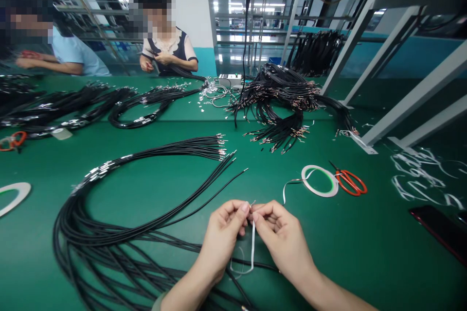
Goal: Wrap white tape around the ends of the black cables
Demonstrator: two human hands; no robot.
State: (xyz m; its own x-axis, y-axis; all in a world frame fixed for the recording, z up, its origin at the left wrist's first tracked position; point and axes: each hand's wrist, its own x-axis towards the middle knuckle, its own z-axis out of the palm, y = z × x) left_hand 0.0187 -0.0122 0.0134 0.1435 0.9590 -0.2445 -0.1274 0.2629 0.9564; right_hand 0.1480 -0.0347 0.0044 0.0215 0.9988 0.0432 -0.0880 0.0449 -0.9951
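My left hand [228, 226] is closed in a pinch at the middle front, its fingertips meeting those of my right hand [279, 228]. Between the fingertips a tiny thin tip shows, too small and covered to name. A narrow white tape strip [253, 248] hangs from the right thumb and finger and curls below the hands. Left of them a bundle of black cables [120, 233] lies in a wide curve with bare metal ends. One cable end [245, 170] points toward my hands from the bundle. Some cables run beneath my left wrist.
To the right lie a tape roll [306, 187] and orange-handled scissors [352, 182]. White tape scraps [419, 175], a dark phone-like object [438, 233] and metal posts [386, 102] are farther right. Cable heaps [280, 87] lie at the back. Two people [168, 53] work across the green table [262, 155].
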